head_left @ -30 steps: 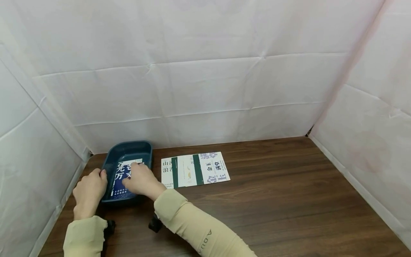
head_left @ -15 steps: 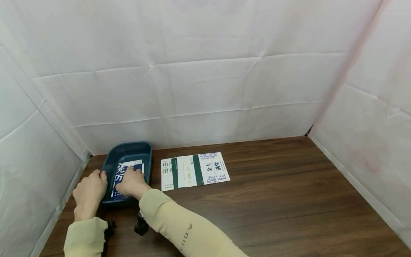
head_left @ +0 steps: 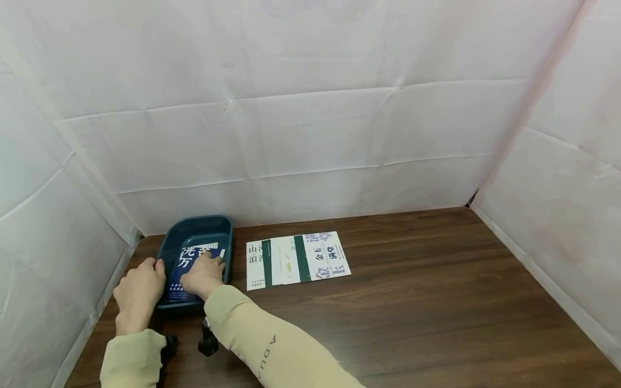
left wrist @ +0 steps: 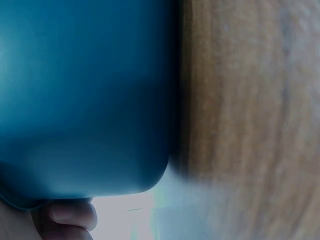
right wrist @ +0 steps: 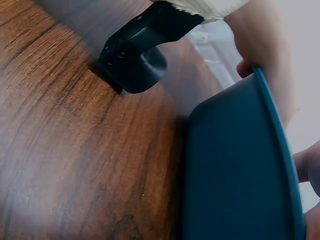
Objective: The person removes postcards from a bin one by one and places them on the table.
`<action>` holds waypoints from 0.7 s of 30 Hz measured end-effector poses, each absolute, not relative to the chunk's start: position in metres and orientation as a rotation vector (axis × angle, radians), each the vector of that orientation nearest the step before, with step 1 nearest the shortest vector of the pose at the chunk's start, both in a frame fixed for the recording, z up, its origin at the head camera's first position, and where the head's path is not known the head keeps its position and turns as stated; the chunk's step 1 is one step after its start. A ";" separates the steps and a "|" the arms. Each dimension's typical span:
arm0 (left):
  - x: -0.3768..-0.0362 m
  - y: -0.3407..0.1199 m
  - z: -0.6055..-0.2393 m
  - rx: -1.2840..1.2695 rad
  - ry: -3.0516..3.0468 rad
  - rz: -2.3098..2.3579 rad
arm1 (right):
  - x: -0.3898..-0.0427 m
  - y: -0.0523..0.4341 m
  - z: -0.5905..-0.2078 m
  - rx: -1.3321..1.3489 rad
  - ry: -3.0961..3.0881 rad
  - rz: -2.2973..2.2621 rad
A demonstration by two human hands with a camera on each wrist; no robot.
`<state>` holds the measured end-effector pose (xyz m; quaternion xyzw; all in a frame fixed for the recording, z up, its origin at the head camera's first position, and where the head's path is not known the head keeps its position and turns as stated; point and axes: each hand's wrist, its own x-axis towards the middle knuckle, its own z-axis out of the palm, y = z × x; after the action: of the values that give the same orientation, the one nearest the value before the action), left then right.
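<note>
Tray [head_left: 220,229] sits at the surface's [head_left: 412,302] back left corner; the left hand [head_left: 138,288] grips its near-left rim, steadying it, while the right hand [head_left: 204,275] presses a blue card [head_left: 186,258] flat inside. More cards [head_left: 296,260] lie just right.

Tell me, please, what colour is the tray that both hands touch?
The tray is dark teal blue; it shows best in the head view.
</note>
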<state>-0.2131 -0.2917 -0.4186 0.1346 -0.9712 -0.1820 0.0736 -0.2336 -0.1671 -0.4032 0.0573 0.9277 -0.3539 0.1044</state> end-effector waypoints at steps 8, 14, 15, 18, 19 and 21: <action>-0.213 -0.289 -0.423 0.393 -2.905 -0.546 | -0.238 -0.170 -0.418 0.303 2.730 -1.212; -0.215 -0.287 -0.424 0.403 -2.892 -0.555 | -0.241 -0.171 -0.423 0.325 2.754 -1.227; -0.215 -0.287 -0.424 0.405 -2.889 -0.553 | -0.242 -0.171 -0.422 0.327 2.751 -1.231; -0.216 -0.286 -0.422 0.414 -2.888 -0.549 | -0.244 -0.171 -0.421 0.350 2.740 -1.261; -0.216 -0.286 -0.422 0.415 -2.888 -0.547 | -0.244 -0.171 -0.420 0.358 2.728 -1.274; -0.216 -0.286 -0.422 0.408 -2.885 -0.544 | -0.243 -0.170 -0.417 0.369 2.706 -1.284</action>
<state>-0.2159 -0.2862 -0.4224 0.1371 -0.9695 -0.1828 0.0887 -0.2433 -0.1699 -0.4173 0.1222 0.8949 -0.4247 0.0618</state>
